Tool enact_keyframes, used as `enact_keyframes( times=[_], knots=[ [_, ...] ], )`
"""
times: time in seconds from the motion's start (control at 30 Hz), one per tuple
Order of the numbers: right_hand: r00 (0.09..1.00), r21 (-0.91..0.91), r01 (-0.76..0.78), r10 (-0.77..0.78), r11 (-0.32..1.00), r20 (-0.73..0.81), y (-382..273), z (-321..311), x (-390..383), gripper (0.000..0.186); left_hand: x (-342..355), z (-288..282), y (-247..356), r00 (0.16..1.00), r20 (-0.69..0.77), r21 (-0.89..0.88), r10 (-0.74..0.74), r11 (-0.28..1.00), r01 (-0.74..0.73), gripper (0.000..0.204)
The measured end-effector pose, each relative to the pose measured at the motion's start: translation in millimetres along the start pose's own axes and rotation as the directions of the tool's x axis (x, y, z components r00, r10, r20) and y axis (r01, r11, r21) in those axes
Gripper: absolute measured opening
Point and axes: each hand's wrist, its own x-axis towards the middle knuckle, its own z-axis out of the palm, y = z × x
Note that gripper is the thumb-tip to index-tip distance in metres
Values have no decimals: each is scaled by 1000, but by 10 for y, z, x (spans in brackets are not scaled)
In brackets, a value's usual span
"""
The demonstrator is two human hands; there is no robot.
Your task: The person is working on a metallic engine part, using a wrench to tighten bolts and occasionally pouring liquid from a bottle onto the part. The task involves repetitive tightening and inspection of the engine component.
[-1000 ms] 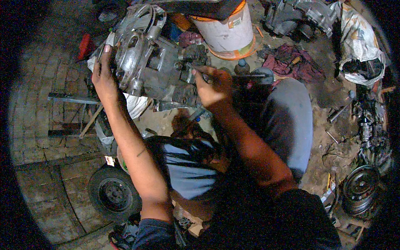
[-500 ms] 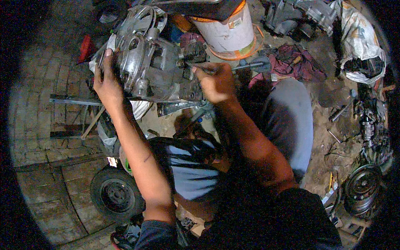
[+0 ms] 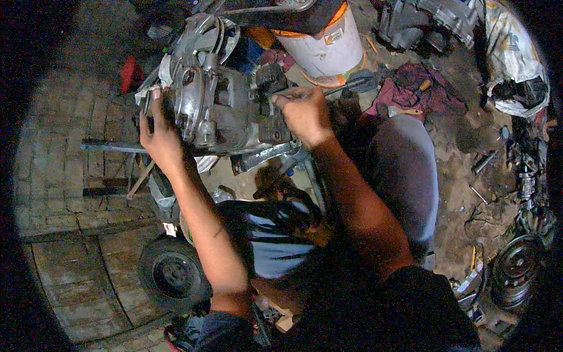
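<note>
A silvery cast-metal housing [image 3: 230, 108], like part of an engine or gearbox, lies before me on a support, with rounded ribs on its left. Along its left side rests my left hand [image 3: 157, 129], fingers stretched and apart, its far fingertips partly in shadow. My right hand [image 3: 306, 112] is closed at the housing's right end, beside a dark block-like part [image 3: 271, 82]. A thin dark rod [image 3: 335, 89] shows behind that fist, pointing right towards a flat grey paddle shape [image 3: 362, 81]. Whether the fist grips this rod cannot be made out.
A white bucket [image 3: 328, 50] with an orange rim stands beyond my right hand, a dark tray [image 3: 258, 16] over its edge. Further right are a maroon cloth [image 3: 404, 91], a white sack [image 3: 516, 53] and a wheel rim [image 3: 516, 261]. A tyre [image 3: 175, 274] lies lower left.
The housing and my left hand sit slightly further right and lower in the picture; the surroundings shift similarly. My right fist has moved slightly left, and the rod behind it now tilts more steeply.
</note>
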Motion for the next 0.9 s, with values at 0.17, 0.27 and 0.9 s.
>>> enact_keyframes(
  times=[0.17, 0.27, 0.9],
  knots=[
    [997, 42, -61, 63, 997, -49, 208, 34, 137, 20, -77, 56, 188, 995, 72, -45, -68, 996, 72, 68],
    [999, 42, -40, 40, 998, 3, -55, 46, -16, 22, -29, -68, 37, 998, 11, 35, -64, 997, 64, 64],
    [985, 155, -98, 118, 983, -126, -75, 39, -71, 17, 11, -67, 24, 992, 77, -29, -99, 994, 102, 59]
  ],
)
